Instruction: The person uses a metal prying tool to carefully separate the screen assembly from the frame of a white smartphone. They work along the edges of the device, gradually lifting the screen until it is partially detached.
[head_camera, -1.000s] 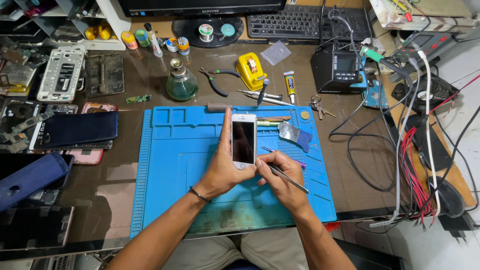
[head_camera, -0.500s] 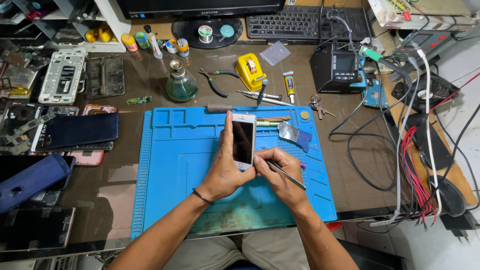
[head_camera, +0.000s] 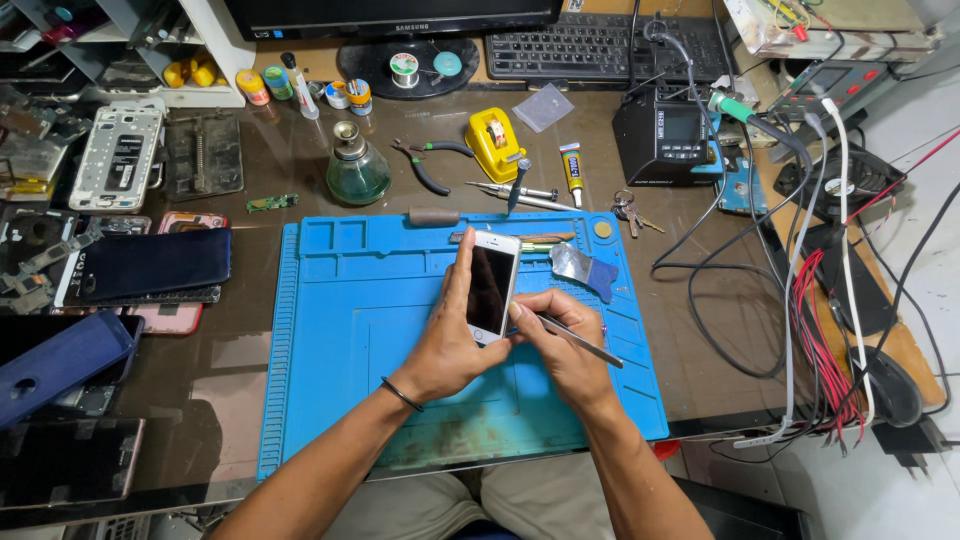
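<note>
Phone (head_camera: 492, 290) tilted more upright, left hand (head_camera: 445, 345) fingers behind, right hand (head_camera: 565, 345) beside.

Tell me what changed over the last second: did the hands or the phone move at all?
Barely. The left hand keeps the white phone upright above the blue mat, now tipped slightly more on edge. The right hand still grips the thin metal tool, its tip at the phone's lower edge. Nothing was picked up or let go; the bench clutter stayed put.

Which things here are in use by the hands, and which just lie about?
In use: white phone, thin metal tool, left hand, right hand, blue mat.
Lying about: pliers, yellow tape dispenser, glass bottle, keys.
</note>
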